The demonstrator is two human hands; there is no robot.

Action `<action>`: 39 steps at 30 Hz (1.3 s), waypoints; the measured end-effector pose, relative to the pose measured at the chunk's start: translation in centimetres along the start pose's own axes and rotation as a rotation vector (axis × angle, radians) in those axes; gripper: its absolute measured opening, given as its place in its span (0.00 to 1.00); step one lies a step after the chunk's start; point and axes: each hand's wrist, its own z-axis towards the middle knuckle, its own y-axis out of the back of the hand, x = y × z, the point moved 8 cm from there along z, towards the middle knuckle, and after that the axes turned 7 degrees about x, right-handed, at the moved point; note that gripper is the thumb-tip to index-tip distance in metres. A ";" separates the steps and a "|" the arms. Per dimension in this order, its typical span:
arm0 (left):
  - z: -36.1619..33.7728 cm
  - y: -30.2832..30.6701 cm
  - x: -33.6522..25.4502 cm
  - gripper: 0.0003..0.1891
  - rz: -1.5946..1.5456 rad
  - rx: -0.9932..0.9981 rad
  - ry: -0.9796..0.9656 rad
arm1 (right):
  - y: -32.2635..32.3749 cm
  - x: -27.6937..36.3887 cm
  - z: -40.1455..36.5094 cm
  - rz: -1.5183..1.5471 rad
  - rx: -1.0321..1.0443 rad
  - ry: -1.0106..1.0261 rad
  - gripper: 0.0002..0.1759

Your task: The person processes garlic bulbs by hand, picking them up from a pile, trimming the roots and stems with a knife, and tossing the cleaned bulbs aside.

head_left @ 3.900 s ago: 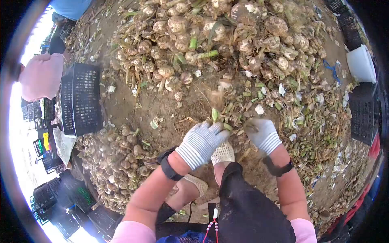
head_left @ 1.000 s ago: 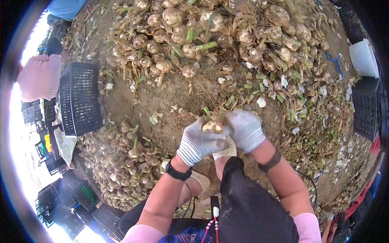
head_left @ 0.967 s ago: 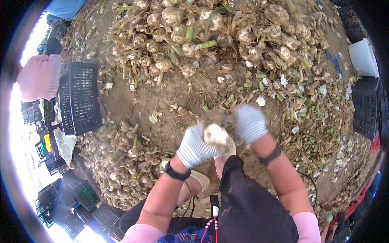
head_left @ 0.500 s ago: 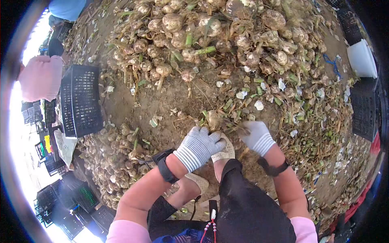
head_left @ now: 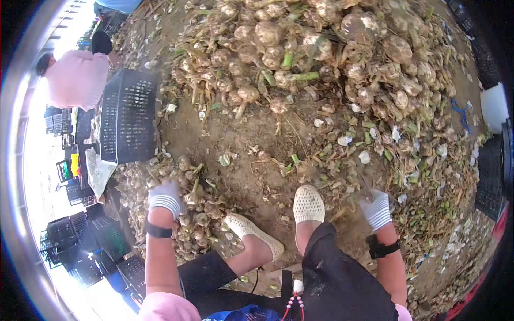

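My left hand (head_left: 166, 197), in a white glove with a grey-striped cuff, is over the left heap of garlic bulbs (head_left: 195, 219). Its fingers are smeared by motion, so whether a bulb is in them cannot be told. Off to the right, my right hand (head_left: 376, 207), gloved the same way, is closed around a thin, dark metal tool (head_left: 364, 183) that points up and away. The tool's exact kind is blurred. Cut stems and skins lie on the soil around that hand. A large pile of garlic with stalks (head_left: 300, 59) rises ahead of me.
A black slatted crate (head_left: 127, 117) stands at the left, with a person in a pink top (head_left: 77, 80) beyond it. More crates (head_left: 99, 230) are stacked lower left. A white bucket (head_left: 493, 107) and a dark crate (head_left: 490, 174) sit at the right. My shoes (head_left: 309, 204) are between the hands.
My left hand has swung left from the garlic bulb in front of my feet to the left heap. My right hand has moved right and slightly down. The view has shifted.
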 end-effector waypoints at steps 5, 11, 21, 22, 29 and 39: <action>-0.4 11.4 -5.8 0.45 -0.903 -0.612 -0.369 | -4.5 3.1 2.9 0.172 0.037 0.228 0.10; 11.8 18.4 -17.2 0.42 -0.957 -0.660 -0.283 | -3.9 5.0 3.2 -0.022 0.055 0.190 0.11; 6.7 6.7 -24.1 0.17 -1.977 0.079 -1.160 | -3.3 10.6 2.8 -0.380 0.041 0.321 0.08; 2.9 7.6 -22.8 0.18 -1.554 -0.273 -1.158 | -3.9 11.7 3.1 -0.566 0.077 0.343 0.09; -2.3 0.6 -27.1 0.36 -2.436 1.630 -0.456 | -7.2 18.6 3.3 -0.772 0.208 0.432 0.11; 1.5 -1.5 -30.0 0.39 -2.472 0.783 -0.921 | -6.5 19.5 2.1 -0.757 0.094 0.506 0.12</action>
